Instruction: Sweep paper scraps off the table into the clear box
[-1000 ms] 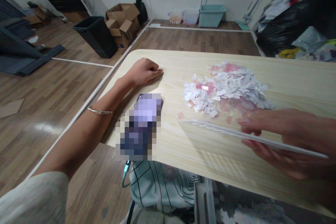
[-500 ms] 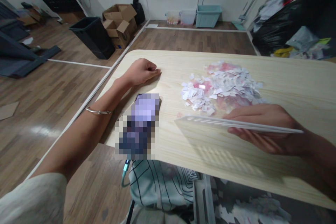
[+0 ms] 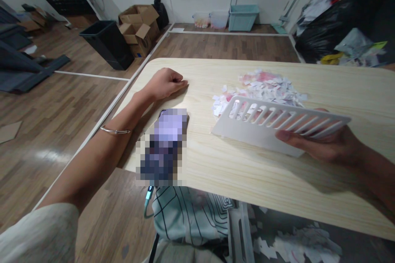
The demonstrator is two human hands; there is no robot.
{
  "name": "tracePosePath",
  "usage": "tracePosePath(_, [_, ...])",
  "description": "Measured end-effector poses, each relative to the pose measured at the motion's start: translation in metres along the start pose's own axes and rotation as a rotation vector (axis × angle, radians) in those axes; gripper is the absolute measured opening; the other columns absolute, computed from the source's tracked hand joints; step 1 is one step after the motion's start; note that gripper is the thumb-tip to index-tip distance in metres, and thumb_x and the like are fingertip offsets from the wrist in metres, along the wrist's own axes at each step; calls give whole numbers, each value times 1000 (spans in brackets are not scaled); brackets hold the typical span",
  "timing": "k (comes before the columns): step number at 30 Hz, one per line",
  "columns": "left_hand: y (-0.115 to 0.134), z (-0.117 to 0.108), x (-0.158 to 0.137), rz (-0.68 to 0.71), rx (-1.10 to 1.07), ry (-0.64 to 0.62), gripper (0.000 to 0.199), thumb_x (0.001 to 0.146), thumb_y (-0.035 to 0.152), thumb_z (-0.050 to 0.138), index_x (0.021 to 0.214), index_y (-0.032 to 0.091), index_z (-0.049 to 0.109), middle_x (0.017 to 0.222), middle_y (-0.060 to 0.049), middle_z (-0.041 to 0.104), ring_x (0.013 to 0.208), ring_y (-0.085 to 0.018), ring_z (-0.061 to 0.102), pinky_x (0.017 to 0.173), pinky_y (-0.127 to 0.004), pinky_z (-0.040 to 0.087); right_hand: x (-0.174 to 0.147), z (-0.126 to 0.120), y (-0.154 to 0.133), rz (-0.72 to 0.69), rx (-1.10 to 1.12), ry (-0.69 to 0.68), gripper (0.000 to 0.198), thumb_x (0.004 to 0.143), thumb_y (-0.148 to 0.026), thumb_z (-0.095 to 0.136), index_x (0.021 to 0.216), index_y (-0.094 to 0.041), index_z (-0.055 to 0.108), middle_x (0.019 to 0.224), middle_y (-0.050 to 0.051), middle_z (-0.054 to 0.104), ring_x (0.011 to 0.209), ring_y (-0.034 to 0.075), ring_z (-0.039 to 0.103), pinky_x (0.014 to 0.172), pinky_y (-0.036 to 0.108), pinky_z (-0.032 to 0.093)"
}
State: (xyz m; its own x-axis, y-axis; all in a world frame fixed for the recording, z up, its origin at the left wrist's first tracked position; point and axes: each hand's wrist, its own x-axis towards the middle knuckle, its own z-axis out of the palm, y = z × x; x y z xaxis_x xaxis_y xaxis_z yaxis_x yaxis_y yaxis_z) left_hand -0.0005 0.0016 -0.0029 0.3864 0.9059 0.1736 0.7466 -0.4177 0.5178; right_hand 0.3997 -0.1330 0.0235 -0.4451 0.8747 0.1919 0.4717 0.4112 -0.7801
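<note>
My right hand (image 3: 333,144) grips a white plastic scraper (image 3: 256,131) by its slotted upper part, thumb on the near face and the other fingers behind it. The scraper stands tilted on the table, its long plain edge down, just on the near side of a heap of small white and pinkish paper scraps (image 3: 268,86), hiding part of it. My left hand (image 3: 166,83) rests on the tabletop left of the heap, its fingers curled in a loose fist with nothing visible in them. A phone (image 3: 163,146), blurred out, lies near my left forearm.
The pale wooden table (image 3: 197,160) ends close to my lap. Below its front edge, an open grey drawer or bin (image 3: 242,230) holds more paper scraps (image 3: 308,244). A cable (image 3: 147,203) hangs by the phone. Beyond stand a black bin (image 3: 108,45), cardboard boxes (image 3: 140,28) and a teal tub (image 3: 243,18).
The scraper has turned from nearly edge-on above the table to showing its broad face, with its lower edge at the tabletop. My right hand turned with it; my left hand stayed put.
</note>
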Motion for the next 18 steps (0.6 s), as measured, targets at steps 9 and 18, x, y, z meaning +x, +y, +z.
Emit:
tracePosePath(9, [-1, 1, 1, 6, -8, -1, 54, 89, 40, 67, 51, 25, 32, 47, 5, 25, 57, -13, 22, 66, -40, 18, 2, -7, -11, -182, -86, -109, 39, 95, -56, 80, 66, -31, 77, 58, 0, 69, 45, 20, 62, 46, 33, 57])
tracePosePath(18, [2, 0, 1, -22, 29, 1, 54, 92, 39, 64, 51, 25, 31, 50, 5, 24, 58, -12, 22, 68, -41, 19, -12, -11, 17, -108, -20, -134, 36, 96, -59, 79, 75, -29, 80, 69, 3, 75, 54, 20, 69, 51, 30, 61])
